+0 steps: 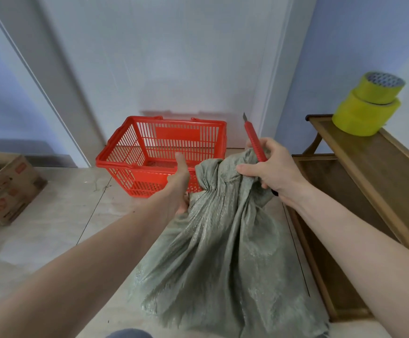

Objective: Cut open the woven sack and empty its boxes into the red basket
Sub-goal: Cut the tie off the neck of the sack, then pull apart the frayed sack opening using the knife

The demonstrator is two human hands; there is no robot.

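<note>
Grey-green woven plastic sack (pixel 223 240) sits on the pale tiled floor (pixel 52 228), neck bunched up top, body spreading down toward the camera. Landmark = red slotted plastic shopping basket (pixel 160 154), standing upright on the floor by the white door (pixel 162 57); sack neck is just in front of it & slightly right, overlapping its near right corner in view. No boxes visible inside basket.

Left hand (pixel 180 184) grips the gathered sack neck from the left, fingers wrapped into the fabric (mostly hidden), thumb sticking up in front of the basket's near wall.

Right hand (pixel 271 169) is right of the basket, fingers curled round a red plastic snap-blade utility knife (pixel 255 142); the same hand also pinches the top sack fabric w/ thumb. Blade tip points up & away, beside the basket's right rim, not touching it.

Further right of basket: brown wooden shelf unit (pixel 369 191) w/ two stacked yellow tape rolls (pixel 368 108) on top. Well left of basket: open brown cardboard box (pixel 6 189) on floor.
</note>
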